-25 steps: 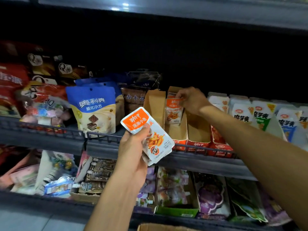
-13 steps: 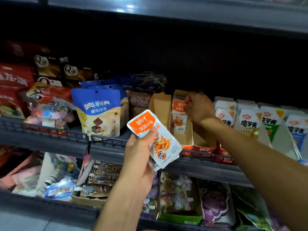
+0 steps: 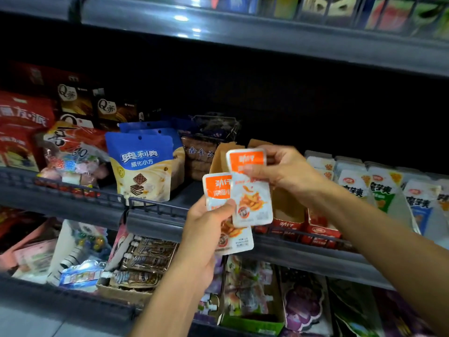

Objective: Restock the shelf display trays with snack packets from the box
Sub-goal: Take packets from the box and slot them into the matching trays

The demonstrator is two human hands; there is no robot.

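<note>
Judging from the head view, the restocking looks partway done. The left hand (image 3: 206, 229) keeps a closed grip on one orange-and-white snack packet (image 3: 232, 237), thumb over its face, while the right hand (image 3: 284, 171) pinches the top of a second packet (image 3: 251, 190), which overlaps the first in front of the shelf. Behind them the cardboard display tray (image 3: 286, 210) shows mostly bare brown walls, so it seems close to empty, and both packets have yet to go in. The box named in the task is not clearly in view.

For room, the tray is hemmed in: white konjac packets (image 3: 352, 186) stand just beside it to the right, a blue wafer bag (image 3: 143, 166) sits to the left, and the low shelf rail (image 3: 158, 207) runs across the front. The shelf above leaves a dark open gap, so coming in from over the rail looks like the freest way.
</note>
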